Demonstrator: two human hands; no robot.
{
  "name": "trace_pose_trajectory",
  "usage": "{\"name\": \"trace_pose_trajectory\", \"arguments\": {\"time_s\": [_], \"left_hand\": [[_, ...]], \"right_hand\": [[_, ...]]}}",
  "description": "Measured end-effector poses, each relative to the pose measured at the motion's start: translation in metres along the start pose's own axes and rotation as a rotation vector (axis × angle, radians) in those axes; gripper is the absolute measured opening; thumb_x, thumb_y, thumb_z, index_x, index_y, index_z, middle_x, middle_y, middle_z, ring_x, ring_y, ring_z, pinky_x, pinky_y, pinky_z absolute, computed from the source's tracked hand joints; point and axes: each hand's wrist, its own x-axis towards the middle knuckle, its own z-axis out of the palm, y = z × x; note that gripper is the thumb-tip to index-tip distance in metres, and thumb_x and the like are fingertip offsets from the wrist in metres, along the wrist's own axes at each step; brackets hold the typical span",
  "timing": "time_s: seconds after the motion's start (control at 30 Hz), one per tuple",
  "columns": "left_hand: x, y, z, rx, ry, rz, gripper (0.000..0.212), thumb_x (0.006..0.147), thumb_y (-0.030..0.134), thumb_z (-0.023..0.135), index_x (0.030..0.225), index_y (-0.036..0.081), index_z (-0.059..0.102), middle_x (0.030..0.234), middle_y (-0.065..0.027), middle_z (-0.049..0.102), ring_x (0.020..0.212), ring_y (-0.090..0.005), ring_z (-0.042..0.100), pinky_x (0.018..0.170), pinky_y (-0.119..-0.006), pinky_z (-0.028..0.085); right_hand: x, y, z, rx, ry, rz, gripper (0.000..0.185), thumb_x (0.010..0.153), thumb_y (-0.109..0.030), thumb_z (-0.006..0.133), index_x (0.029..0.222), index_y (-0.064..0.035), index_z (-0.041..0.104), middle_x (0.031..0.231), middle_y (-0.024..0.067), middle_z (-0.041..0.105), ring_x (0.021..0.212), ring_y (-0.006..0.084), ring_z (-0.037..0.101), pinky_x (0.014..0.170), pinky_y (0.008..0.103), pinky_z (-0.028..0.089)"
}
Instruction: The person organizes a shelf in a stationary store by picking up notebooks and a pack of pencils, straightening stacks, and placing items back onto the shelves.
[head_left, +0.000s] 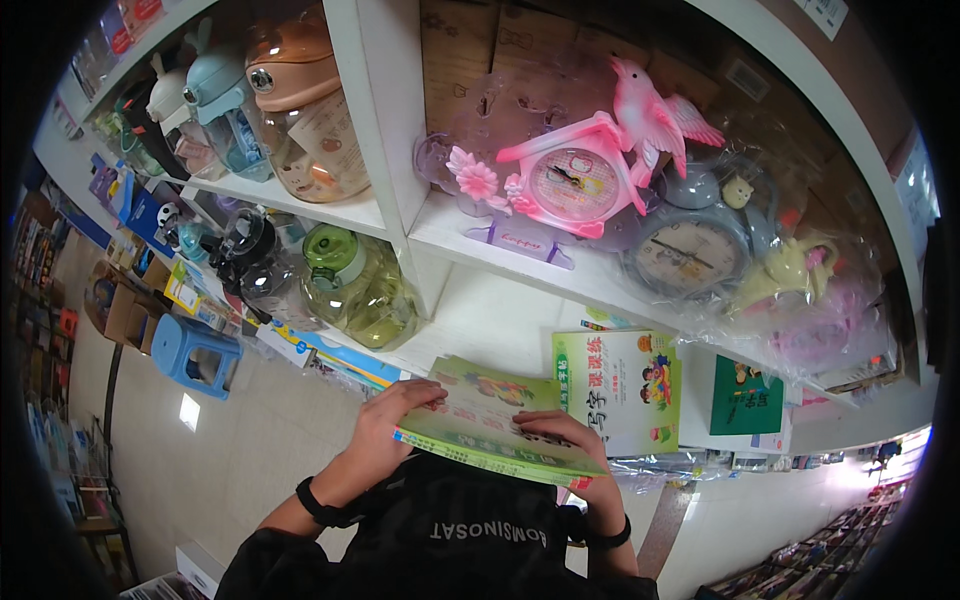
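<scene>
Close to my body, a small stack of thin green paperback workbooks (487, 420) is held between both hands, its spines towards me. My left hand (390, 420) grips the stack at its left end, fingers over the top cover. My right hand (566, 442) holds the right part, with the fingers lying on the cover and the thumb hidden. Just beyond my right hand, a green and white workbook (619, 394) with cartoon children lies on the white shelf. Farther right lies a dark green book (746, 397) on top of other paper items.
Above the books, a shelf board (525, 262) bears a pink birdhouse clock (574, 180) and a grey alarm clock (688, 253) in plastic wrap. Clear plastic bottles, including a green-lidded bottle (360, 289), stand at the left. A blue plastic stool (196, 352) is on the floor.
</scene>
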Motion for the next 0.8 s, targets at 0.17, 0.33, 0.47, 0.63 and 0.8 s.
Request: {"name": "trace_pose_trajectory", "arguments": {"time_s": [0.17, 0.33, 0.47, 0.63, 0.8], "left_hand": [[-0.003, -0.004, 0.001, 0.008, 0.002, -0.012, 0.038, 0.069, 0.001, 0.073, 0.105, 0.001, 0.062, 0.103, -0.0136, 0.067, 0.097, -0.0299, 0.066, 0.084, -0.036, 0.053], [-0.003, -0.005, 0.003, 0.005, 0.02, 0.018, 0.038, 0.069, 0.0, 0.073, 0.105, 0.001, 0.062, 0.102, -0.0138, 0.067, 0.096, -0.0301, 0.066, 0.083, -0.036, 0.054], [0.0, -0.004, 0.002, -0.003, 0.015, 0.013, 0.037, 0.07, 0.0, 0.073, 0.105, 0.001, 0.062, 0.102, -0.0142, 0.067, 0.096, -0.0304, 0.066, 0.083, -0.036, 0.054], [0.002, 0.002, -0.002, 0.003, -0.035, -0.061, 0.034, 0.074, -0.003, 0.067, 0.107, 0.001, 0.059, 0.102, -0.0141, 0.066, 0.093, -0.0322, 0.065, 0.081, -0.038, 0.053], [0.002, 0.001, -0.003, 0.007, -0.078, -0.105, 0.034, 0.077, -0.004, 0.063, 0.11, 0.001, 0.058, 0.101, -0.0146, 0.065, 0.093, -0.0324, 0.065, 0.081, -0.038, 0.052]], "right_hand": [[-0.001, 0.007, 0.0, -0.016, -0.018, 0.036, 0.048, 0.076, -0.025, 0.073, 0.116, -0.0005, 0.063, 0.122, 0.0168, 0.062, 0.113, 0.0292, 0.058, 0.097, 0.0375, 0.044], [-0.002, 0.007, 0.0, -0.009, -0.021, 0.042, 0.048, 0.075, -0.025, 0.073, 0.116, -0.0008, 0.063, 0.122, 0.0165, 0.062, 0.114, 0.0292, 0.057, 0.098, 0.0375, 0.044], [-0.002, 0.006, 0.0, 0.011, -0.013, 0.055, 0.047, 0.075, -0.023, 0.073, 0.116, -0.0011, 0.063, 0.122, 0.016, 0.062, 0.114, 0.0282, 0.057, 0.097, 0.0367, 0.044], [0.001, -0.003, 0.004, -0.049, 0.023, 0.117, 0.044, 0.076, -0.023, 0.076, 0.112, 0.0005, 0.064, 0.115, 0.0171, 0.064, 0.111, 0.029, 0.061, 0.096, 0.0372, 0.047], [0.0, 0.01, -0.001, 0.021, 0.001, 0.141, 0.046, 0.078, -0.021, 0.075, 0.116, 0.0009, 0.062, 0.12, 0.0143, 0.063, 0.11, 0.0259, 0.061, 0.095, 0.0352, 0.047]]}}
